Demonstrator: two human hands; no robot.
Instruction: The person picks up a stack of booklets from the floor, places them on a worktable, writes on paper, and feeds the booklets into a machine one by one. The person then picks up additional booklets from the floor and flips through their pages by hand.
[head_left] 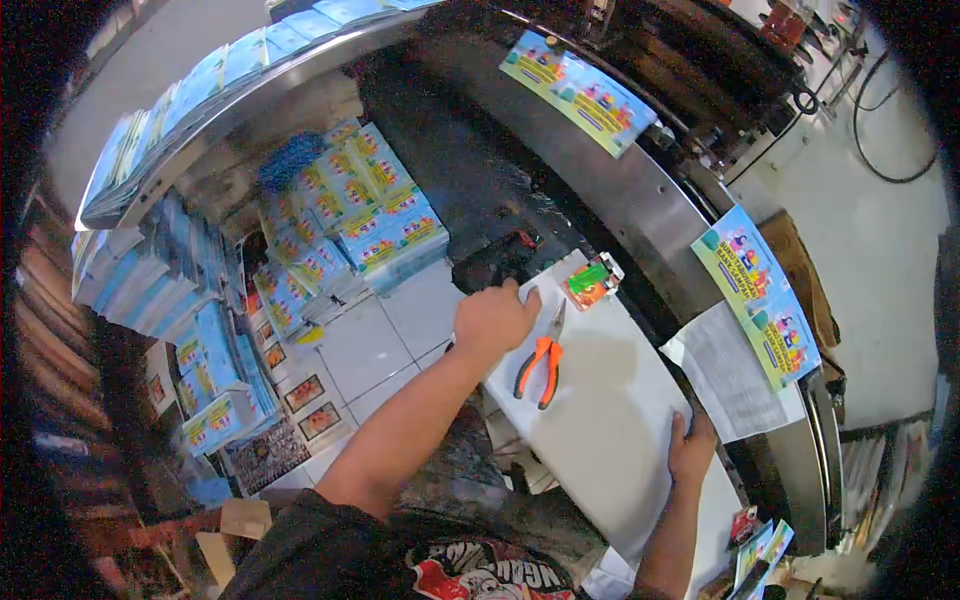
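Note:
A white board [590,450] lies in front of me. My left hand [495,320] is at its far left corner, thumb on top and the other fingers bent over the edge, partly hidden. My right hand [692,447] grips its right edge, the thumb on the surface and the fingers over the side. Pliers [540,372] with orange and black handles rest on the board, jaws pointing away from me, close to my left hand. At the far end sits a small package [590,282] with green and orange parts.
Stacks of printed booklets [390,232] stand on the tiled floor [375,345] at left, with more on a curved metal ledge [285,60]. Printed sheets [755,290] and a white paper [730,375] lie along the metal machine edge at right. A blue bundle [292,160] tops one stack.

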